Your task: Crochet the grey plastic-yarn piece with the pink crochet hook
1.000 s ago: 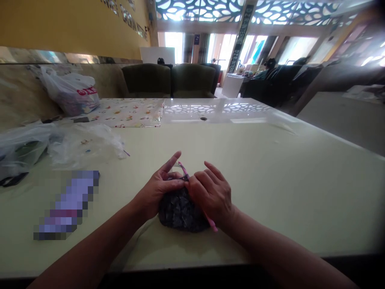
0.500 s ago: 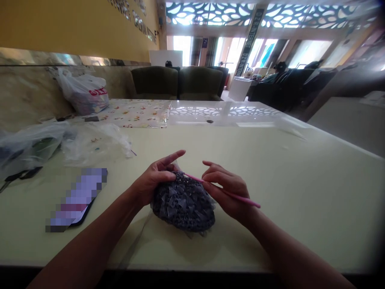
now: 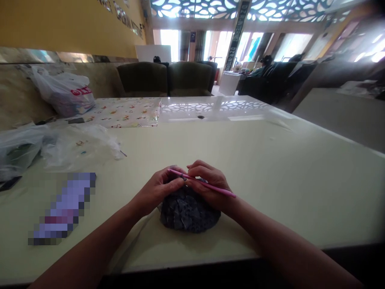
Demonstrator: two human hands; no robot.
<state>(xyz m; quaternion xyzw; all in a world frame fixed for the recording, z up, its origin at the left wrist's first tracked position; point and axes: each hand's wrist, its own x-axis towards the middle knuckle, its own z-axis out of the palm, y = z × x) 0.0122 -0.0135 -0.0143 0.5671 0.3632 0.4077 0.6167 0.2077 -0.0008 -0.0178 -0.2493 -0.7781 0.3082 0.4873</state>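
A dark grey crocheted piece (image 3: 188,212) rests on the pale table (image 3: 270,180) near its front edge. My left hand (image 3: 159,188) pinches the top rim of the piece, fingers curled around it. My right hand (image 3: 210,186) grips a pink crochet hook (image 3: 204,184), fingers closed; the hook lies almost level, its tip at the rim by my left fingertips and its handle pointing right. Both hands meet above the piece.
A blurred flat object (image 3: 61,208) lies to the left. Clear plastic bags (image 3: 75,146) and a white shopping bag (image 3: 64,94) sit at the far left, beside a patterned cloth (image 3: 123,112). Armchairs (image 3: 165,78) stand behind the table.
My hands have come back together over the piece. The hook, angled away to the right half a second ago, now lies across the rim, and my left forefinger has curled down.
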